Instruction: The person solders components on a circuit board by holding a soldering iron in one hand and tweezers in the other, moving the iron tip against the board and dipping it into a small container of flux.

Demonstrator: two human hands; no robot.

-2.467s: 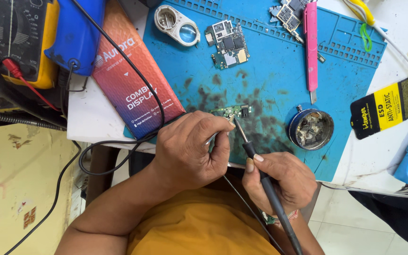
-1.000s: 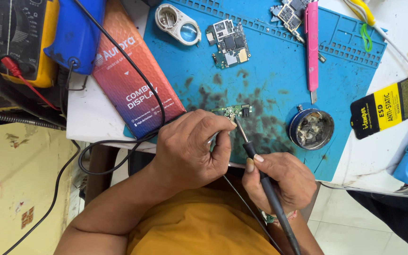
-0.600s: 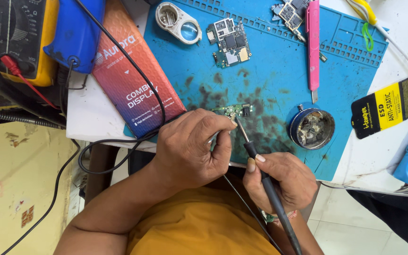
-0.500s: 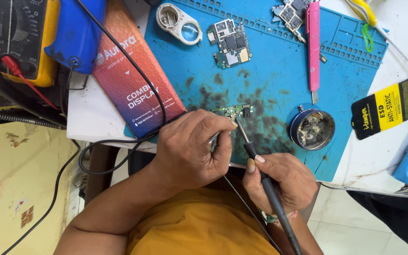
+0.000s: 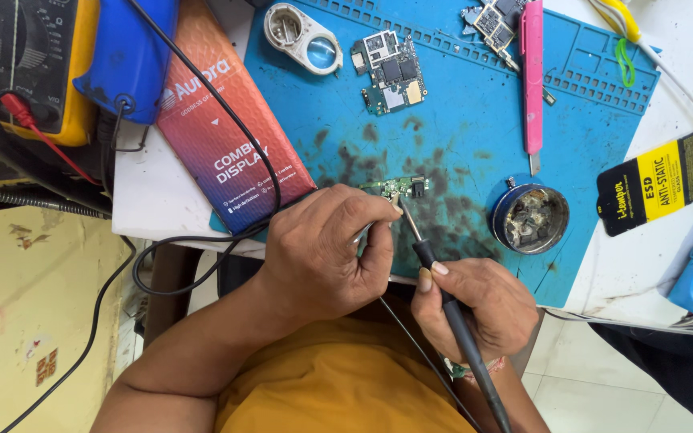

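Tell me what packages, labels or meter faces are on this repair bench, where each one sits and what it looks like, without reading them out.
Flat box: long rectangle, red-orange fading to dark blue, pale lettering, lying slantwise at the blue mat's left edge, beyond the left hand.
Label: black and yellow strip on the white table, far right, beyond the right hand holding the soldering iron.
Multimeter: top left corner, black dial face in a yellow casing, red probe lead plugged in.

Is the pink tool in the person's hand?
No, the pink tool lies by itself on the blue mat, while the right hand holds a black soldering iron.
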